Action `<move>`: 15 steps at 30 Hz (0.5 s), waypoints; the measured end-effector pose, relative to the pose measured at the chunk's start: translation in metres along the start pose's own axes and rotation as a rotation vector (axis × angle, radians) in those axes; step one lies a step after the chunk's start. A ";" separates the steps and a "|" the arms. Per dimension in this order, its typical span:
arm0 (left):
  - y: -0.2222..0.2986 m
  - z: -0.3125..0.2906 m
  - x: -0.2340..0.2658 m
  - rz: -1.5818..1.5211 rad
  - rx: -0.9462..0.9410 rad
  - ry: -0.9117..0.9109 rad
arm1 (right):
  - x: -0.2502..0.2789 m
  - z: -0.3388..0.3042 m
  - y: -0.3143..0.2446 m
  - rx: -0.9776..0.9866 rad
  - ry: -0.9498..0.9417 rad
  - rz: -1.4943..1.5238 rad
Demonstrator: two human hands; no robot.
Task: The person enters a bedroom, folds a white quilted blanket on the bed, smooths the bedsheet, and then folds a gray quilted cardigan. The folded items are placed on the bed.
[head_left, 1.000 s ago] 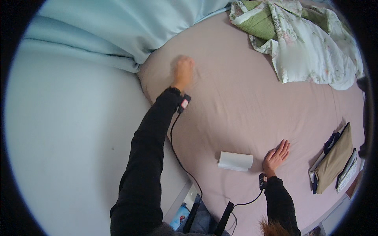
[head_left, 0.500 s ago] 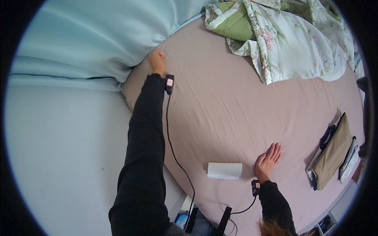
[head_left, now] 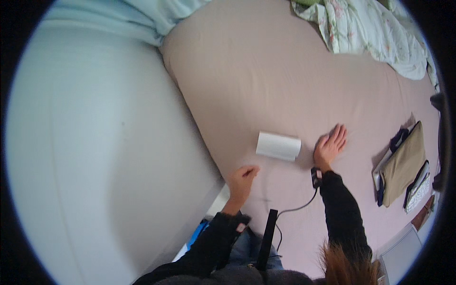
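Note:
My left hand hovers low over the bed's near left edge, its thumb and fingers drawn together in a pinch. Whatever they hold, if anything, is too small to make out. Palm down, my right hand lies flat on the pinkish-beige bed sheet with fingers stretched out. Between the two hands, closer to the right, a white roll that looks like paper rests on the sheet. Neither hand touches it.
Folded clothes, tan on top, lie to the right. A floral quilt is bunched at the far right. A pale wall borders the bed's left side, with a light blue curtain beyond. A black cable runs from my right wrist.
My left hand has come back from the far left corner by the curtain to the near edge, still closed. The view has shifted; my right hand stays flat beside the white roll.

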State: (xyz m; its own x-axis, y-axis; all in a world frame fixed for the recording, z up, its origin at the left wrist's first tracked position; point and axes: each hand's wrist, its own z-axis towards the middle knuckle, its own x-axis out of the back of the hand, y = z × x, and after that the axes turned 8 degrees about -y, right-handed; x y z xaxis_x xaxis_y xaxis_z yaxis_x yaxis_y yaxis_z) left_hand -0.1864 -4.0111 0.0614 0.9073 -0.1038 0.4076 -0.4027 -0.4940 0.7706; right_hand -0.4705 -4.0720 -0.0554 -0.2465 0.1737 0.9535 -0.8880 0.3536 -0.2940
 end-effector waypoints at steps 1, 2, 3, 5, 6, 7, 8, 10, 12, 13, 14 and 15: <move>-0.033 -0.034 0.008 0.071 -0.110 -0.014 | -0.002 0.000 0.001 -0.006 0.003 -0.006; -0.073 -0.070 0.019 0.071 -0.010 -0.089 | -0.004 0.000 0.003 -0.001 0.013 -0.013; -0.117 -0.106 0.033 0.017 -0.033 -0.130 | -0.006 0.001 0.004 -0.013 0.016 -0.026; -0.213 -0.175 0.078 0.096 0.039 -0.138 | -0.011 0.003 0.006 -0.005 0.055 -0.050; -0.256 -0.204 0.110 0.394 0.147 -0.226 | -0.013 0.004 0.007 -0.010 0.052 -0.060; -0.289 -0.242 0.133 0.876 0.247 -0.234 | -0.014 0.004 0.008 -0.007 0.053 -0.065; -0.313 -0.266 0.156 1.192 0.504 -0.449 | -0.016 0.005 0.008 -0.005 0.066 -0.059; -0.325 -0.275 0.167 1.288 0.639 -0.682 | -0.018 0.006 0.010 -0.005 0.085 -0.083; -0.286 -0.244 0.142 0.879 0.351 -0.696 | -0.020 0.007 0.011 -0.026 0.063 -0.119; -0.252 -0.214 0.109 0.776 -0.034 -0.512 | -0.021 0.007 0.011 -0.031 0.070 -0.129; -0.213 -0.171 0.076 0.667 0.045 -0.672 | -0.021 0.007 0.011 -0.009 0.088 -0.109; -0.168 -0.130 0.039 0.509 0.110 -0.571 | -0.021 0.007 0.011 -0.011 0.090 -0.101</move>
State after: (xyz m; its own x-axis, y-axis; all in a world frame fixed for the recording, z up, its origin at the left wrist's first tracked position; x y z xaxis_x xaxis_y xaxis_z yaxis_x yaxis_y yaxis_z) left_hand -0.0988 -3.8200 0.0116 0.5472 -0.7556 0.3599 -0.8001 -0.3460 0.4900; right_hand -0.4780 -4.0786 -0.0782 -0.1201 0.2179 0.9686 -0.9021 0.3834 -0.1981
